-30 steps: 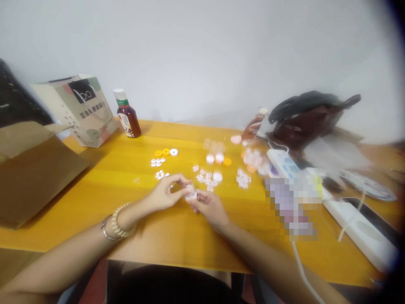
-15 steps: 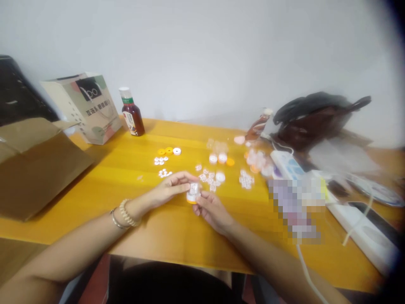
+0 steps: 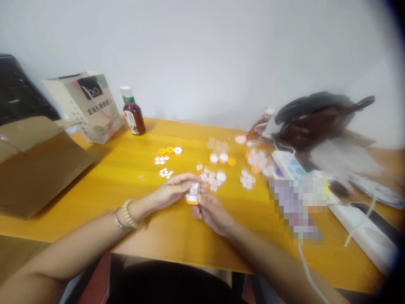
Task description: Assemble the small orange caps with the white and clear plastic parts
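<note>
Between my two hands is a small round piece (image 3: 192, 197) with a clear top, a white middle and an orange base; its exact kind is too blurred to tell. My left hand (image 3: 179, 188) is closed on its clear upper part, thumb on the near side and fingers curled behind. From the right, my right hand (image 3: 211, 210) pinches the white and orange lower part between thumb and fingers. Just beyond lie several small white patterned pieces (image 3: 210, 179) and a white disc (image 3: 221, 177). Small white round parts (image 3: 162, 160) lie to the far left of the hands.
Orange and white rings (image 3: 170, 150) lie further back on the yellow table (image 3: 152, 228). A cardboard box (image 3: 41, 169), a paper bag (image 3: 98, 109) and a dark red bottle (image 3: 134, 116) stand left. A power strip (image 3: 288, 164), cables and a dark bag (image 3: 319, 116) fill the right.
The fingers of my left hand reach a little further over the clear top of the piece. My right hand keeps its grip almost unchanged. The view has shifted slightly.
</note>
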The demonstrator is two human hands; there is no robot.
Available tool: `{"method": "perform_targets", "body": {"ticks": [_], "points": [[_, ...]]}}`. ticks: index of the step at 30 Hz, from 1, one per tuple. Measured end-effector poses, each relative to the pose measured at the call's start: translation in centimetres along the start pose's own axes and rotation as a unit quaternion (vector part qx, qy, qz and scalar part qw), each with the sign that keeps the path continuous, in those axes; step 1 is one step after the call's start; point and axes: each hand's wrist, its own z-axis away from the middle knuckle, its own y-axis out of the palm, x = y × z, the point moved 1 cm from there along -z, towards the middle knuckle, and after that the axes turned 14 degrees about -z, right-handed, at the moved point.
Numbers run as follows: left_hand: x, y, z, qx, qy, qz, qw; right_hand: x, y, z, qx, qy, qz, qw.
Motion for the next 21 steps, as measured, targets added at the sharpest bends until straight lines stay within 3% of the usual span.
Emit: {"method": "perform_targets", "body": {"ticks": [2,7,13,18,21], "points": [[-0.11,0.08,-0.04,-0.001,0.01,-0.014,1.0,0.2,-0.04,-0.1,-0.018,-0.024,0.027,0.999],[-0.06,-0.05,-0.16,-0.104,0.051,-0.129,0.985,0.43,-0.29,-0.55,-0.044,-0.068,0.106,0.991],[-0.43,-0.3,-0.14,-0.017,0.011,-0.02,1.0,0.31,-0.33,-0.51,-0.024,-0.073,0.113,0.991],[-0.2,-0.55,-0.19,-0.124,0.03,-0.135,0.983,0.48,-0.35,-0.62,-0.033,-0.08,0.135,0.987],[-0.05,-0.43,-0.19,-0.1,0.018,-0.127,0.987,0.41,-0.5,-0.69,-0.035,-0.081,0.136,0.987]]}}
